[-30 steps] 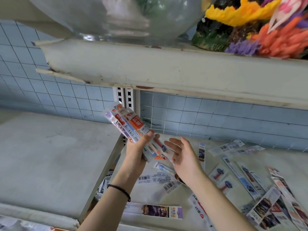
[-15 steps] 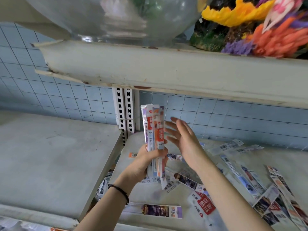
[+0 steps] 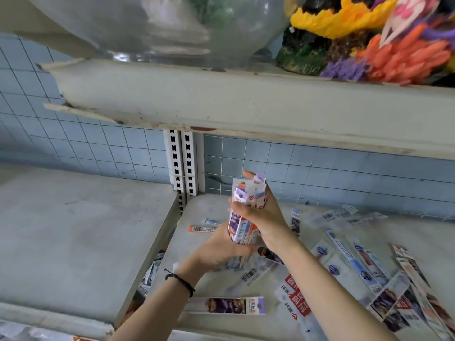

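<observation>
Overhead, we see the top shelf (image 3: 246,104) running across above the post (image 3: 182,163), with a glass bowl (image 3: 147,25) on it just left of the post's line and a coral ornament (image 3: 369,40) well right of it. Left of the post lies a grey board (image 3: 73,230). Right of the post lies the lower shelf (image 3: 211,205), strewn with loose packets (image 3: 357,262) that spread well to the right of the post and toward us. Just right of the post and nearer to us, both our hands hold the bundle (image 3: 242,225) of packets upright over that shelf. Our right hand (image 3: 267,217) wraps the bundle's upper part, with thumb and fingers curled round it and one finger reaching up to the top edge. Our left hand (image 3: 219,249) grips the lower end from below, fingers closed around it. A dark band (image 3: 181,281) circles the left wrist, below the post as we look.
</observation>
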`<state>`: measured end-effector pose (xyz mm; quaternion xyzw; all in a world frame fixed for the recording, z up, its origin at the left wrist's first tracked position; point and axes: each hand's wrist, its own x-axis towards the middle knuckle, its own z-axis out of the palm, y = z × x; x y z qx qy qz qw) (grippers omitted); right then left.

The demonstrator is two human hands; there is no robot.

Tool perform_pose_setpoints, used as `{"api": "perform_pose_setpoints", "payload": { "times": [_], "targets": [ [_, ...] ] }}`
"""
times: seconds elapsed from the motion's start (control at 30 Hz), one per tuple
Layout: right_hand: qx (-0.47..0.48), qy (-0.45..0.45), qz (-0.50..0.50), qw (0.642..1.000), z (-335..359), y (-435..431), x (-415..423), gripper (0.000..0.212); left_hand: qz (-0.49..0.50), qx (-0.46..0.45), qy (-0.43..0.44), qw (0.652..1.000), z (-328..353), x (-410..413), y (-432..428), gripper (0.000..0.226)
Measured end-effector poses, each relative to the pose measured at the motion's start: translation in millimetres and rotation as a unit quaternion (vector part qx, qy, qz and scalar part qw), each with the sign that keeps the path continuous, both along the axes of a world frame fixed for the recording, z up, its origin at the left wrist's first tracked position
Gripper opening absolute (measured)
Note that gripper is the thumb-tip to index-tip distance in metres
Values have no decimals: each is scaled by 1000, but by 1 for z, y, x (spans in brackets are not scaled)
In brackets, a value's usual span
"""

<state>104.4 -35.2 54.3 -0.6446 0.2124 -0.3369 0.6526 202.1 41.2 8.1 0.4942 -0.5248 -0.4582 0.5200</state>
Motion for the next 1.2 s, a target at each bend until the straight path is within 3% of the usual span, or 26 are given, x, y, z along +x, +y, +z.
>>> {"api": "perform_pose_setpoints", "payload": {
  "times": [0.1, 0.2, 0.4, 0.6, 0.67, 0.73, 0.87, 1.03, 1.2],
  "targets": [
    [8, -17, 19, 1000, 13, -8, 2, 97, 29, 6, -12, 999, 21, -1, 0, 34],
    [1, -24, 28, 999, 32, -10, 11, 70, 59, 9, 10, 998, 42, 5, 4, 16],
    [44, -9, -50, 998, 38, 15, 64, 48, 56, 65, 49, 995, 63, 40, 42, 25],
    [157, -22, -110, 981, 11, 66, 152, 44, 195, 66, 87, 975, 40, 120, 100, 75],
    [191, -27, -129, 973, -3, 88, 187, 56, 204, 70, 62, 975, 31, 158, 120, 77],
    [197, -21, -159, 967, -14, 110, 219, 67, 187, 76, 3, 979, 26, 192, 140, 66],
    [173, 21, -197, 965, -28, 143, 268, 63, 162, 83, -126, 975, 13, 245, 174, 54],
    [157, 52, -193, 967, -41, 159, 307, 65, 210, 69, -282, 934, 6, 281, 194, 62],
    [20, 145, -193, 970, -58, 157, 327, 87, 237, 112, -379, 887, -5, 294, 190, 48]
  ]
}}
